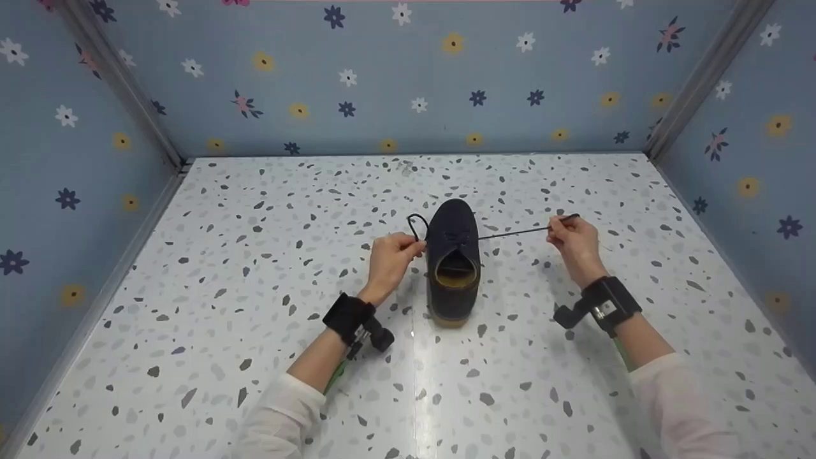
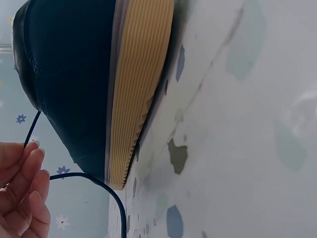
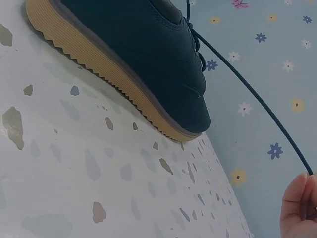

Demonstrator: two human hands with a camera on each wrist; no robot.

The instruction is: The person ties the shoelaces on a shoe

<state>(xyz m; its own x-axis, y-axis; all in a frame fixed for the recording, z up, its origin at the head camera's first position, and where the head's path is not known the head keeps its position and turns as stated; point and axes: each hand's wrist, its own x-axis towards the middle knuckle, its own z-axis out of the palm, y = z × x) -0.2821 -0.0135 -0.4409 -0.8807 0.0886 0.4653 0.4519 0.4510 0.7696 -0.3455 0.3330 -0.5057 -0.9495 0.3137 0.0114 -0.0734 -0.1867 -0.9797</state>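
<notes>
A dark lace-up shoe (image 1: 454, 220) with a tan ribbed sole (image 2: 141, 59) stands upright on the table, toe pointing away from me. Close by its left side, my left hand (image 1: 390, 258) pinches one end of the dark shoelace; a loop of that lace (image 2: 116, 198) curves out past the fingers. Farther off to the right, my right hand (image 1: 577, 245) pinches the other lace (image 3: 252, 91), which runs nearly straight from the shoe's eyelets. A short tail of lace sticks out beyond the right fingers. In the right wrist view, only part of that hand shows at the lower right corner.
The white speckled tabletop (image 1: 255, 331) is bounded by blue flowered panels (image 1: 433, 76) at the back and both sides. Black wrist straps with small cameras (image 1: 612, 306) sit on both wrists.
</notes>
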